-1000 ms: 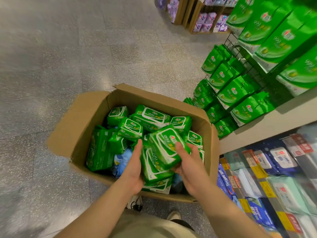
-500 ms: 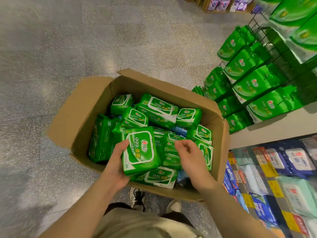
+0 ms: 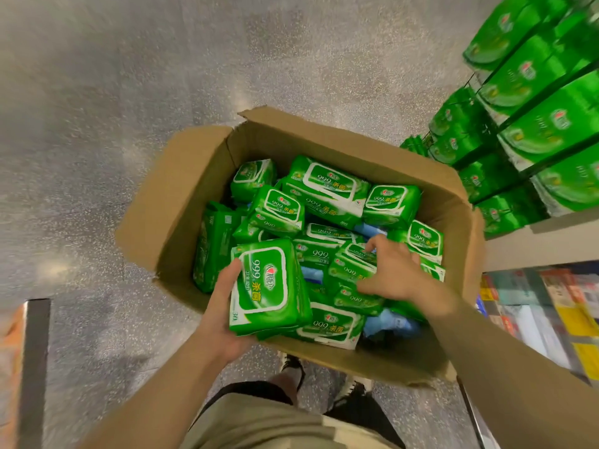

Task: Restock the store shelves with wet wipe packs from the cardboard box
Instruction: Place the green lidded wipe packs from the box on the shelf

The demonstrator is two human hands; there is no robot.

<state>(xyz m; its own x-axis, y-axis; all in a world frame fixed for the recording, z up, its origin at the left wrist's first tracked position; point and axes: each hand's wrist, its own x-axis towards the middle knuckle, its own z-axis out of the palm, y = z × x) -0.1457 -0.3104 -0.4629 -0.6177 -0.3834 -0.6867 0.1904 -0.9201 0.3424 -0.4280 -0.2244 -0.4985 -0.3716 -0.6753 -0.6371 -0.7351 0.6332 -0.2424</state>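
Floor: speckled grey floor (image 3: 129,92), cardboard box (image 3: 181,202) on it.
Shelves: green packs on the rack (image 3: 534,124), blurred.
Left hand (image 3: 223,315): fingers wrapped round a wet wipe pack (image 3: 269,286).
Right hand (image 3: 398,270): fingers curled into the pile, perhaps pinching one.

One cardboard box (image 3: 181,202), two hands, many green packs (image 3: 327,186)

The floor (image 3: 136,76) is grey speckled stone in large tiles, glossy, with soft patches of reflected overhead light. A pale shelf board (image 3: 534,241) runs along the right side. A dark upright post (image 3: 35,367) stands at the lower left.
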